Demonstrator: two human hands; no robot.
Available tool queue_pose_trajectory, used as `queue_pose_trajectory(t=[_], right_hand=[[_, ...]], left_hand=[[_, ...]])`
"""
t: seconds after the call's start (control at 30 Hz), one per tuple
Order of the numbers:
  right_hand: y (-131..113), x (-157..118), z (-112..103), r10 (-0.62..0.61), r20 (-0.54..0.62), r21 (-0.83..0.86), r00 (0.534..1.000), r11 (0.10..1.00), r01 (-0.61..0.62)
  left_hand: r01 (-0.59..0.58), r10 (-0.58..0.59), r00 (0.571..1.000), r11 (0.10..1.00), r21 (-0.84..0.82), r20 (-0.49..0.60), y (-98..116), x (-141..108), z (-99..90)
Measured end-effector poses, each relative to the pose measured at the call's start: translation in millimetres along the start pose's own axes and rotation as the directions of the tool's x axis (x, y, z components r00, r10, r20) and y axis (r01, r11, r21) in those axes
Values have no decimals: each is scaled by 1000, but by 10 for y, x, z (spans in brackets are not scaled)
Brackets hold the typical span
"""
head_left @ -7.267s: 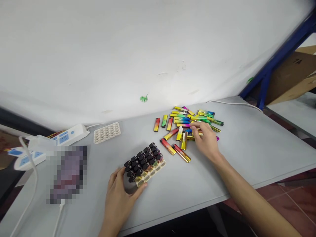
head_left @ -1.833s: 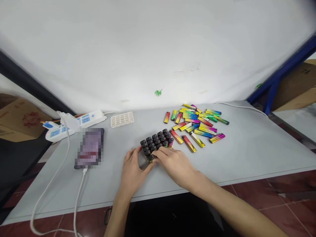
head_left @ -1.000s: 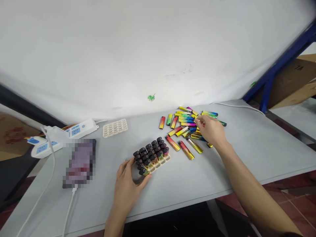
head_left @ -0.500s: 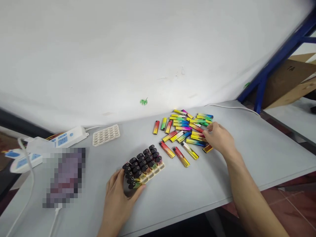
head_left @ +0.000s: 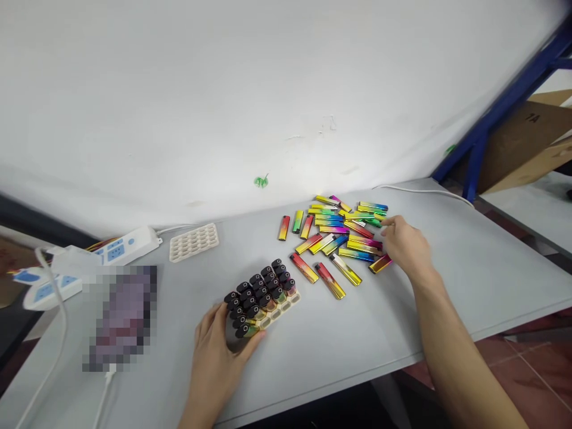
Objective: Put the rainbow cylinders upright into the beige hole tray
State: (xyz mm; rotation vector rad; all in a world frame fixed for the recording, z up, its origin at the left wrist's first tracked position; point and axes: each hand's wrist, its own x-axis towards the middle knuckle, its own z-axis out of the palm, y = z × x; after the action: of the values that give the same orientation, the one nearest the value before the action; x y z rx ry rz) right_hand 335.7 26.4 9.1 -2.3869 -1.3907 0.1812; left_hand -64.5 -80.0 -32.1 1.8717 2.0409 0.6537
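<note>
Around the near-left end of a cream lighter tray (head_left: 286,311) curls my left hand (head_left: 218,351), its thumb at the front corner and its fingers on the far side. Black-capped lighters (head_left: 257,292) stand upright in the tray's slots, while several slots along the front right edge are bare. My right hand (head_left: 406,247) is at the right side of a loose pile of shiny coloured lighters (head_left: 330,221). Its fingers are bent inward, with the tips close to the end of a yellow-green lighter (head_left: 379,218); anything between them is hidden.
A second cream tray (head_left: 194,242) lies at the back left. Power strips (head_left: 129,247) with white cables and a pixelated object (head_left: 125,316) occupy the left side. A white wall (head_left: 223,119) rises behind the table, and a blue frame (head_left: 476,167) stands at the right.
My right hand has shifted slightly right, away from the pile's middle, uncovering ends of several lighters. My left hand still grips the tray. The whole view has shifted slightly.
</note>
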Motion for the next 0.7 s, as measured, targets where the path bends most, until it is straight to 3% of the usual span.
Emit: queue_pose_trajectory(t=[0.2, 0.43, 0.57, 0.7], right_hand=[[30, 3, -57, 14, -159, 154, 987, 988, 10], [71, 63, 39, -17, -106, 120, 994, 992, 30], [22, 74, 145, -106, -162, 75, 981, 990, 119], [-215, 79, 183, -304, -204, 13, 930, 949, 314]], left_hand=[[21, -22, 1000, 999, -36, -13, 6, -14, -24], [36, -37, 999, 998, -55, -15, 0, -4, -22], [33, -34, 999, 998, -49, -18, -3, -5, -21], [16, -17, 1000, 999, -41, -21, -25, -4, -12]])
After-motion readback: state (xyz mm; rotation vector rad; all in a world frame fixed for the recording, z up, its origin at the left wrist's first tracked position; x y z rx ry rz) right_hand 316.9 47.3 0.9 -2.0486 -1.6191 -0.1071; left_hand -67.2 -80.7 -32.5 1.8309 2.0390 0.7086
